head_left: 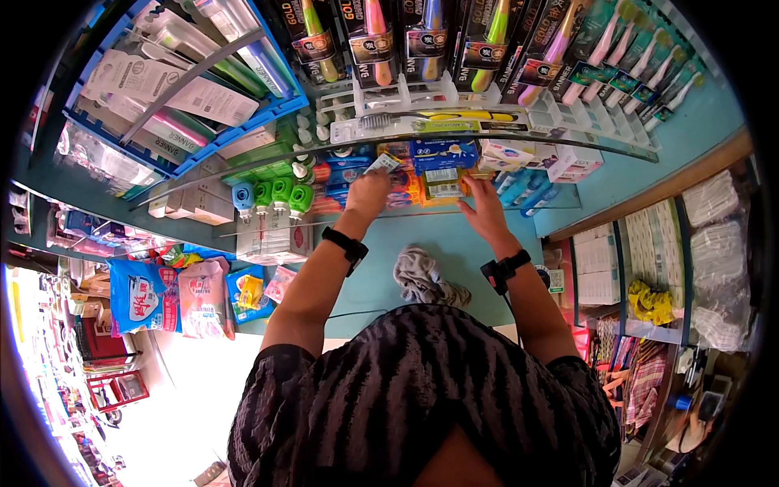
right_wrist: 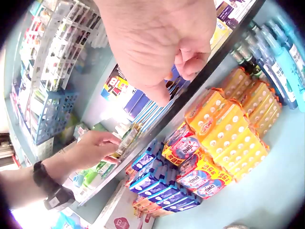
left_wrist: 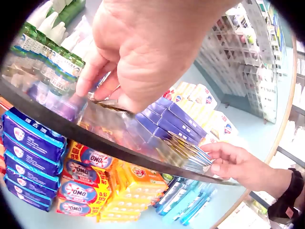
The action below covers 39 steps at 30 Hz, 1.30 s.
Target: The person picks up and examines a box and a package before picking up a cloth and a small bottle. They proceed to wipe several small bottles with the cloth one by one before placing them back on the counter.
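My left hand (head_left: 369,193) pinches a thin flat packet (head_left: 384,163) with a pale printed label, held over the glass shelf. In the left wrist view the packet's gold edge shows beneath the fingers. To its right, my right hand (head_left: 485,211) holds the end of a stack of thin flat packets (left_wrist: 188,151) between thumb and fingers. That stack lies on the glass shelf, near blue boxes (left_wrist: 174,119). From the right wrist view, the hand covers part of the stack (right_wrist: 148,117).
Below the glass shelf edge (right_wrist: 200,71) stand OMO soap packs (right_wrist: 198,176), orange soap packs (right_wrist: 233,133) and blue soap packs (right_wrist: 164,188). Boxed toothbrushes (head_left: 375,45) rise behind. A blue basket (head_left: 288,105) is at left. A crumpled grey cloth (head_left: 422,276) lies on the counter (head_left: 357,300).
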Available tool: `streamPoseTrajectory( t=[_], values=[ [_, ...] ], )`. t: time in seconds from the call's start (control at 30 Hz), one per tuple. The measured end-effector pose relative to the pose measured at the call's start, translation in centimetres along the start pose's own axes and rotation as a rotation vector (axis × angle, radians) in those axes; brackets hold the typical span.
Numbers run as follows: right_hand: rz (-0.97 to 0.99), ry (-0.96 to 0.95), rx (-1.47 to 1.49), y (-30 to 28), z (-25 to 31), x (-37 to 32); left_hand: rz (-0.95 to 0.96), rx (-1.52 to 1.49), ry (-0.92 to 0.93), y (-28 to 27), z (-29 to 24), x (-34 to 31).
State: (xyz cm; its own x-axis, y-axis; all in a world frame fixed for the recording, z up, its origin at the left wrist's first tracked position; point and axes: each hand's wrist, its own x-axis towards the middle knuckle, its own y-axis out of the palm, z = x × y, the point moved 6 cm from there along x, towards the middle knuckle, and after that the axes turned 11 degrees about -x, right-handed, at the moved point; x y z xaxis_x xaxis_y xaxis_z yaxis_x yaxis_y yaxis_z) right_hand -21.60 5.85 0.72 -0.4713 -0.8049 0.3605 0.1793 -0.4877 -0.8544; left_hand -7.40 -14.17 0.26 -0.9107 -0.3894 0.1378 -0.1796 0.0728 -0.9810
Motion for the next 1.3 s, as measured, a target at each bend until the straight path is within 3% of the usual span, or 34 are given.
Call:
streamPoseTrajectory(
  t=[0.03, 0.13, 0.23, 0.33, 0.4, 0.5, 0.6, 0.7, 0.83, 0.93, 0.97, 1.07, 1.17, 1.3],
  values=[
    [-0.002, 0.008, 0.016, -0.2, 0.1, -0.1, 0.015, 0.044, 0.063, -1.0, -0.6, -0.5],
    [-0.005, 0.051, 0.1, -0.2, -0.2, -0.6, -0.07, -0.149, -0.271, -2.6, 1.3, -1.8],
    [-0.019, 0.106, 0.211, 0.2, -0.7, -1.0, -0.445, -0.379, -0.136, -5.9, 0.8, -3.9],
    [-0.09, 0.142, 0.267, -0.4, -0.5, -1.2, -0.534, -0.532, -0.013, -7.3, -1.2, -4.6],
    [-0.153, 0.181, 0.36, -0.8, -0.2, -1.1, -0.532, -0.591, 0.073, -8.3, -3.3, -4.4],
    [0.149, 0.524, 1.038, -1.9, 2.2, -0.4, -0.491, -0.621, 0.199, -7.5, -6.4, -3.6],
    [0.15, 0.495, 1.186, -2.6, 3.0, 0.4, -0.436, -0.596, 0.315, -6.6, -9.2, -2.9],
    [0.036, 0.511, 1.015, -1.6, 0.4, 0.8, -0.372, -0.583, 0.361, -4.9, -10.2, -2.4],
    [0.077, 0.479, 0.828, 0.9, -2.0, 1.9, -0.394, -0.545, 0.422, -3.8, -10.1, -1.4],
    [-0.083, 0.284, 0.57, 1.1, -2.1, 2.5, -0.376, -0.502, 0.374, -3.0, -10.0, -0.8],
    [-0.085, 0.249, 0.334, 1.2, -2.2, 2.3, -0.337, -0.476, 0.36, -2.3, -10.0, -0.6],
    [-0.195, 0.009, 0.139, 0.1, -0.3, 2.1, -0.364, -0.413, 0.345, -1.4, -9.8, -0.5],
    [-0.125, 0.078, 0.22, -0.4, 0.3, 1.8, -0.314, -0.422, 0.318, -1.1, -9.6, -0.8],
    [-0.068, 0.035, 0.176, 1.0, -0.6, 1.5, -0.283, -0.494, 0.287, -1.6, -9.5, -1.3]
  ],
)
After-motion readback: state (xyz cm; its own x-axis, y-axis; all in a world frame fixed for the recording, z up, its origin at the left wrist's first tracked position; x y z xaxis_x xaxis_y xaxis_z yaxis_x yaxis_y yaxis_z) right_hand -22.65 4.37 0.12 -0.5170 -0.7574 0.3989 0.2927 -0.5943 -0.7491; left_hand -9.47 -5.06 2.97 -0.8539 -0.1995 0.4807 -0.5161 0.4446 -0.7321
